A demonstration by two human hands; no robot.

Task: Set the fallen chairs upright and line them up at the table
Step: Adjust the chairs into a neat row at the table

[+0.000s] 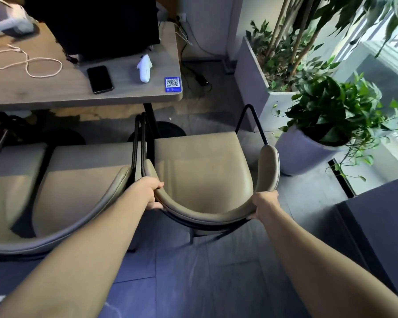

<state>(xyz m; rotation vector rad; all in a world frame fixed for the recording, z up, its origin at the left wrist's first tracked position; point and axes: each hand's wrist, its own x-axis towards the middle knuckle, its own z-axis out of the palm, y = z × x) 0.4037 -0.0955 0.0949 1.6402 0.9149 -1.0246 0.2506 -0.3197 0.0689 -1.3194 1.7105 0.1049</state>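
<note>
On your left, the neighbour chair (78,191) already stands at the counter (124,97). Your left hand (151,193) and right hand (265,204) each make a closed grip on the curved backrest of the upright beige chair (200,166). The counter lies straight ahead of both grips, so you probably push forward evenly.

A small blue square card (172,84) lies flat near the right front corner of the grey-brown wooden worktop (55,92). It carries a black-and-white QR code on a white panel. A line of tiny white marks sits below the code, too small to read. No other text, brand or number is legible.
</note>
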